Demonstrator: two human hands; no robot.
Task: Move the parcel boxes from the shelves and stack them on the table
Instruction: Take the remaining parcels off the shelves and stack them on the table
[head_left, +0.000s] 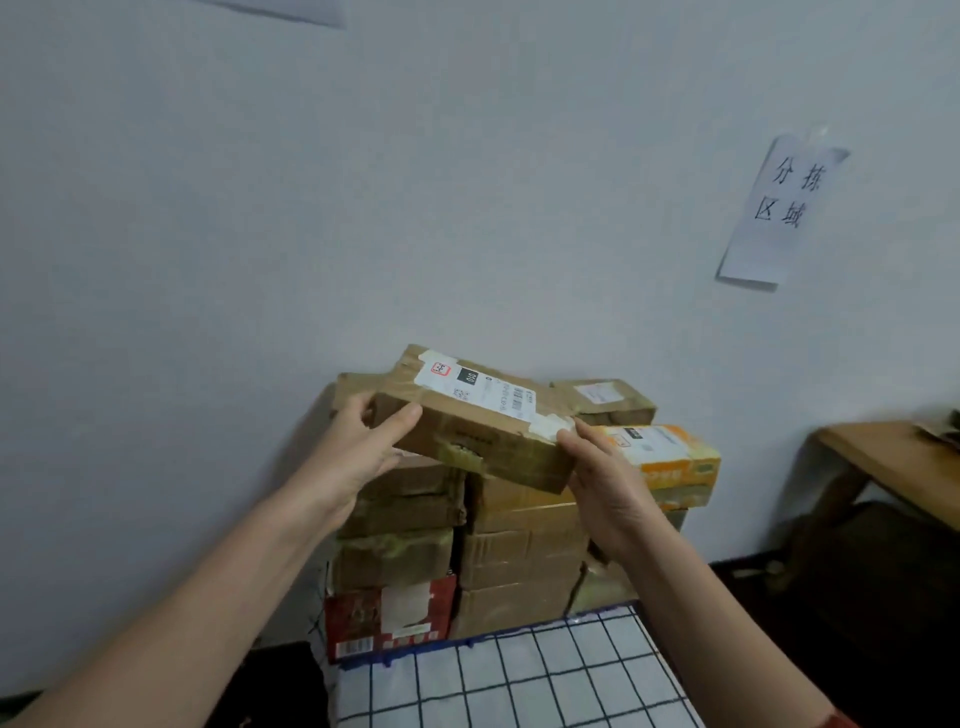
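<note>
Over the top of the stack of cardboard parcels I hold a long, flat brown parcel box between both hands; it carries a white shipping label on its upper face and it is tilted, the right end lower than the left; whether it touches the parcels below, I cannot tell. My left hand grips the left end, the thumb on the near side and the fingers curled around the end; my right hand grips the right end, one finger at the upper corner, the rest hidden behind the box. The stack stands against the white wall on a table with a checked cloth; a red box sits at its bottom left and an orange box just beside my right hand. On the wall at the right hangs a paper sign; below it stands a wooden bench.
</note>
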